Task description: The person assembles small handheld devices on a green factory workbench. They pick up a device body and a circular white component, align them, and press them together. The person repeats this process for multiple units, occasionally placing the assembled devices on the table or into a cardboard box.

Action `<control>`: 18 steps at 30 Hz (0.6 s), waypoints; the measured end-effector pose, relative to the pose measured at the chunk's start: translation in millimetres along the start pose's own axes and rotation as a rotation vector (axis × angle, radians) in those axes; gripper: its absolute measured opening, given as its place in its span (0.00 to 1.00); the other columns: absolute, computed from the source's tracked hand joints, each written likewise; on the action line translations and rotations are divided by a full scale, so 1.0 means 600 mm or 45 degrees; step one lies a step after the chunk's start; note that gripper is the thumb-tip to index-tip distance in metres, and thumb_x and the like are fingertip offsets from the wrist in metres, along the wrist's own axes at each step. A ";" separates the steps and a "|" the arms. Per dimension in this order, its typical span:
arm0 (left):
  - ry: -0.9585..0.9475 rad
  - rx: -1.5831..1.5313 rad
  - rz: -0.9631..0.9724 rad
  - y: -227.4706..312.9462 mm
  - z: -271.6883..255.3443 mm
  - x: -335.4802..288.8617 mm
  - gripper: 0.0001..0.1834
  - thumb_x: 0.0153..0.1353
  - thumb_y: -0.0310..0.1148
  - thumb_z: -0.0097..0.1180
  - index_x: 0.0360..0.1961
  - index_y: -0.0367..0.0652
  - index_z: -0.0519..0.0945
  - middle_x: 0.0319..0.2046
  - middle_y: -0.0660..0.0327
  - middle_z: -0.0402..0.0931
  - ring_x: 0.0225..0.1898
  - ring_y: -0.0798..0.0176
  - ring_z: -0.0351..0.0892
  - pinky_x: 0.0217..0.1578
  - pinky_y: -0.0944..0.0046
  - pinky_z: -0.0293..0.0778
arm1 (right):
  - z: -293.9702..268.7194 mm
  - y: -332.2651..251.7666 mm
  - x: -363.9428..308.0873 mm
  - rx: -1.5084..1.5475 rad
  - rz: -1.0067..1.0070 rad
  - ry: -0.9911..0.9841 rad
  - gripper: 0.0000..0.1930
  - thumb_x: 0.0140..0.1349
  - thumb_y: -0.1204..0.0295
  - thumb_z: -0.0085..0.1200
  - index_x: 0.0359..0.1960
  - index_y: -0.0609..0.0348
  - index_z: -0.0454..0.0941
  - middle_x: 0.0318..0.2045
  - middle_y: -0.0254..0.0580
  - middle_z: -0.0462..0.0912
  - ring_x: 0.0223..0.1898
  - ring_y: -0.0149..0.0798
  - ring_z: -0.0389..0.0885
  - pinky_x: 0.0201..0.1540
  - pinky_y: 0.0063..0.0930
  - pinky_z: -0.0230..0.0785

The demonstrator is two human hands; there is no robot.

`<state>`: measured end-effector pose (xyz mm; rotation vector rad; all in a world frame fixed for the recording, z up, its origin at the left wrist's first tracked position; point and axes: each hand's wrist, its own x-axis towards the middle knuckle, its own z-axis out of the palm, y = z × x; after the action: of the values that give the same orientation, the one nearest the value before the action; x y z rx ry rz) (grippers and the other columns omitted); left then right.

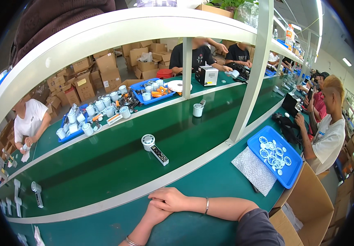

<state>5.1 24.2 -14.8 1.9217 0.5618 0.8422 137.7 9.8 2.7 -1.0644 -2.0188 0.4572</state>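
Two hands (172,199), loosely folded, one atop the other

Strip lights (347,62) glow overhead, with cardboard boxes (85,86) piled beyond a white frame (251,78).

My right hand (169,199): folded over my left hand (157,210), over the green worktop (210,177).
Belt (103,180): just beyond my hands, bearing a round-headed white device (148,142).
Blue tray (294,169): to my right, holding white rings (271,160), overlapping bubble wrap (251,170).
Open carton (314,192): beside the tray.
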 end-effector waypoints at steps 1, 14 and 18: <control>0.005 0.004 0.014 0.000 0.000 0.000 0.21 0.43 0.30 0.66 0.39 0.39 0.74 0.38 0.55 0.73 0.39 0.56 0.74 0.37 0.59 0.70 | -0.001 -0.001 0.000 0.000 -0.005 0.005 0.13 0.57 0.65 0.52 0.37 0.62 0.78 0.35 0.48 0.81 0.36 0.49 0.80 0.40 0.36 0.73; -0.070 0.075 0.030 0.005 -0.005 0.002 0.22 0.45 0.27 0.62 0.42 0.38 0.70 0.40 0.52 0.71 0.41 0.52 0.73 0.38 0.57 0.70 | 0.002 0.002 -0.002 -0.025 0.027 -0.012 0.13 0.57 0.65 0.51 0.38 0.62 0.78 0.36 0.48 0.81 0.37 0.48 0.80 0.41 0.36 0.73; -0.091 0.043 -0.007 0.004 -0.006 0.002 0.21 0.45 0.27 0.62 0.42 0.37 0.71 0.40 0.52 0.71 0.41 0.52 0.73 0.38 0.57 0.70 | 0.000 0.001 -0.001 -0.025 0.034 -0.017 0.13 0.57 0.65 0.51 0.38 0.62 0.78 0.36 0.48 0.81 0.37 0.49 0.80 0.41 0.36 0.73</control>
<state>3.5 25.7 -10.9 1.9718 0.5404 0.7616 138.0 9.4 1.9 -1.1043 -2.0268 0.4605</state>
